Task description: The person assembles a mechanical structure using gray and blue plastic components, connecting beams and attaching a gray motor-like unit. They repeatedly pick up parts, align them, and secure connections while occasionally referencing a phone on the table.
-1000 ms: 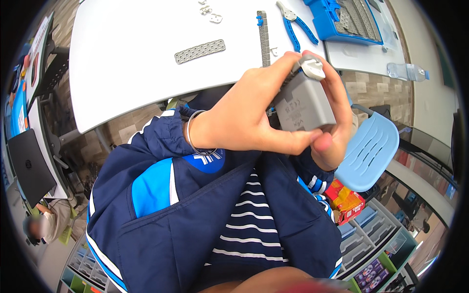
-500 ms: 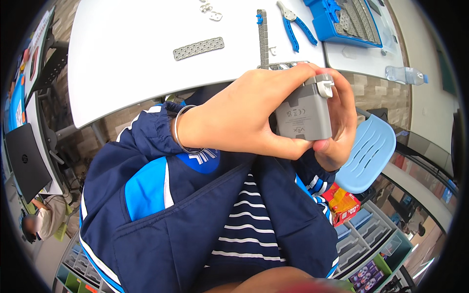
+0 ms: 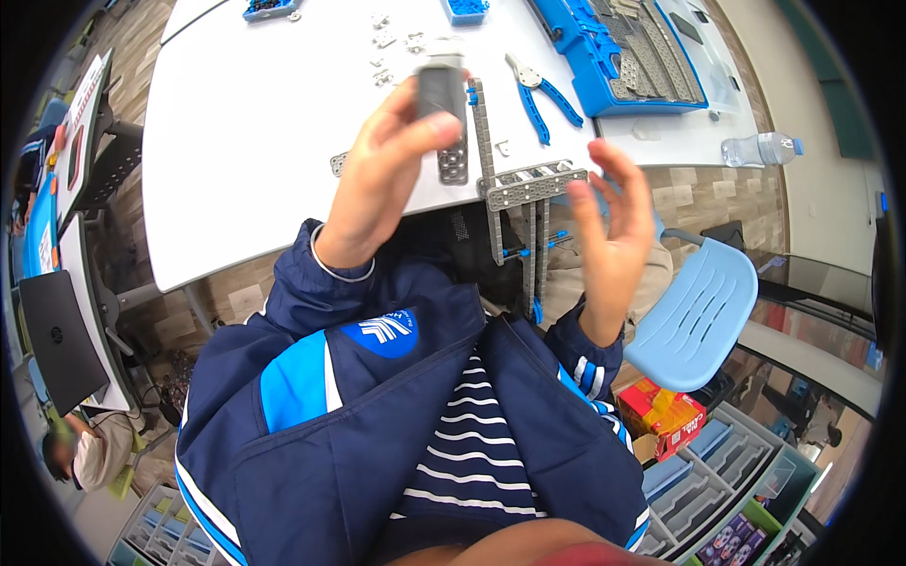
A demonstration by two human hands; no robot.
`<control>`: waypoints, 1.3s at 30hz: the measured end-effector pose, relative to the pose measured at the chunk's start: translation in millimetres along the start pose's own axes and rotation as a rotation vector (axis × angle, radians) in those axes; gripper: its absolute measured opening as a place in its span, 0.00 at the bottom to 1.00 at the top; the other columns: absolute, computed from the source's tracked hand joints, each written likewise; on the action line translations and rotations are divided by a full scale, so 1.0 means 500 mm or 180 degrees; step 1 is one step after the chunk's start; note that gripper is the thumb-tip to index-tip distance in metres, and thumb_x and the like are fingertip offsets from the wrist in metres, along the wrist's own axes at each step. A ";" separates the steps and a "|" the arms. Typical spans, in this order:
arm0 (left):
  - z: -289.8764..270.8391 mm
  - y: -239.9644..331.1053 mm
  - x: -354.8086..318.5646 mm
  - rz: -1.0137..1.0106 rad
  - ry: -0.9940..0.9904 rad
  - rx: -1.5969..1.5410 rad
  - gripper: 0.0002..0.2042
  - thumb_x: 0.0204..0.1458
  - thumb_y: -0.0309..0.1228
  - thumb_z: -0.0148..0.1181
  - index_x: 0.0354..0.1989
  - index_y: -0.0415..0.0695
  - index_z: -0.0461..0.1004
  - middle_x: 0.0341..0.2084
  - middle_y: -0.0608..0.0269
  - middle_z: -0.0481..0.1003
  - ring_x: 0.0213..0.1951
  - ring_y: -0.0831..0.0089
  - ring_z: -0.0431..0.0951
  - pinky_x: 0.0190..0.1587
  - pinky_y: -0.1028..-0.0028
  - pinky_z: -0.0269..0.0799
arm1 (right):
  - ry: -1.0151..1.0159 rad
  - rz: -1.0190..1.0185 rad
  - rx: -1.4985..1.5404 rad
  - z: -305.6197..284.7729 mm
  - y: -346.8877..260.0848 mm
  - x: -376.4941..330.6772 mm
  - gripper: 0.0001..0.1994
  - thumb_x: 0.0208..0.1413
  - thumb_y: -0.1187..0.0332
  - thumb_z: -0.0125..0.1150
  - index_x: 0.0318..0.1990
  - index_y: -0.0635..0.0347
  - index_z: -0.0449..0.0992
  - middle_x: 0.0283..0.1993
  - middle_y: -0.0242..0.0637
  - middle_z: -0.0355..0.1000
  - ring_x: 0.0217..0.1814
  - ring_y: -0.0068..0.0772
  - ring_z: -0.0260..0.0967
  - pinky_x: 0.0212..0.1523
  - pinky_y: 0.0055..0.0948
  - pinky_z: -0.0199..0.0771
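Observation:
My left hand is raised over the white table's near part, closed on a grey plastic box that is smeared by motion. Just below the box a grey perforated plate shows. To the right, my right hand has its fingers apart and holds nothing. Beside it, at the table's near edge, stands a frame of grey perforated beams with blue connectors; part of it reaches down below the tabletop. One long beam of it points away from me.
Blue-handled pliers lie beyond the frame. A blue case full of grey beams sits at the far right, near a plastic bottle. Small white parts are scattered at the back. A light-blue chair stands to my right.
Both hands held the grey box together; now the left hand has carried it left and away over the table. My right hand has let go and opened. More of the beam frame shows.

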State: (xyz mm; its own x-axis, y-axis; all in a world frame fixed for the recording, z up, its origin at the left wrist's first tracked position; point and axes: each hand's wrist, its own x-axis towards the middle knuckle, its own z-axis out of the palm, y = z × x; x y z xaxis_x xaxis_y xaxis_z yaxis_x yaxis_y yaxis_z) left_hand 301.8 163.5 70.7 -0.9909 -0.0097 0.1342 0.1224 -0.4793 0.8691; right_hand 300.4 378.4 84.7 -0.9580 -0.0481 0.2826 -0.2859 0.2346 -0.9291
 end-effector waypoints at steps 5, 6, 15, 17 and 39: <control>-0.052 -0.003 -0.003 -0.0381 0.0665 -0.0433 0.25 0.56 0.37 0.59 0.59 0.40 0.63 0.49 0.54 0.73 0.52 0.70 0.72 0.54 0.65 0.66 | -0.0513 -0.0580 -0.1388 0.055 0.050 -0.007 0.27 0.47 0.61 0.71 0.54 0.62 0.71 0.55 0.48 0.67 0.64 0.51 0.58 0.66 0.50 0.52; -0.054 -0.003 -0.001 -0.0352 0.0723 -0.0269 0.26 0.56 0.37 0.59 0.60 0.40 0.61 0.49 0.53 0.73 0.52 0.69 0.73 0.54 0.65 0.67 | -0.0530 -0.0741 -0.1630 0.067 0.055 -0.007 0.28 0.47 0.60 0.70 0.54 0.62 0.71 0.55 0.49 0.66 0.65 0.53 0.58 0.67 0.53 0.48; -0.094 -0.004 0.036 -0.0494 0.0405 -0.0622 0.27 0.57 0.40 0.60 0.60 0.42 0.59 0.44 0.54 0.74 0.48 0.63 0.77 0.50 0.66 0.76 | -0.0830 -0.0572 -0.1763 0.121 0.057 0.025 0.13 0.54 0.73 0.58 0.46 0.70 0.73 0.31 0.48 0.74 0.37 0.48 0.73 0.64 0.47 0.59; -0.105 -0.012 0.042 -0.0563 0.0214 -0.0728 0.25 0.58 0.46 0.56 0.57 0.42 0.62 0.45 0.55 0.74 0.48 0.64 0.78 0.51 0.67 0.76 | -0.0771 -0.0324 -0.1467 0.112 0.048 0.029 0.11 0.55 0.73 0.58 0.45 0.68 0.73 0.31 0.48 0.74 0.34 0.48 0.73 0.53 0.45 0.67; -0.067 -0.038 0.061 -0.0672 0.0008 -0.1016 0.36 0.57 0.57 0.46 0.58 0.32 0.64 0.53 0.50 0.71 0.56 0.63 0.71 0.61 0.54 0.63 | -0.3078 -0.0547 -0.1195 -0.015 -0.024 0.317 0.19 0.58 0.62 0.61 0.53 0.63 0.74 0.39 0.44 0.77 0.34 0.39 0.76 0.36 0.29 0.75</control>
State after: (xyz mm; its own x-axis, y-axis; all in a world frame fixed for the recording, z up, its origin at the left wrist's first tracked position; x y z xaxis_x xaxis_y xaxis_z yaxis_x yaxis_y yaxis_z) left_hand 267.5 143.0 42.3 -0.9926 0.1164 -0.0334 -0.1075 -0.7203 0.6853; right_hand 152.3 375.1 142.4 -0.5616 -0.8252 -0.0610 -0.5530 0.4291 -0.7142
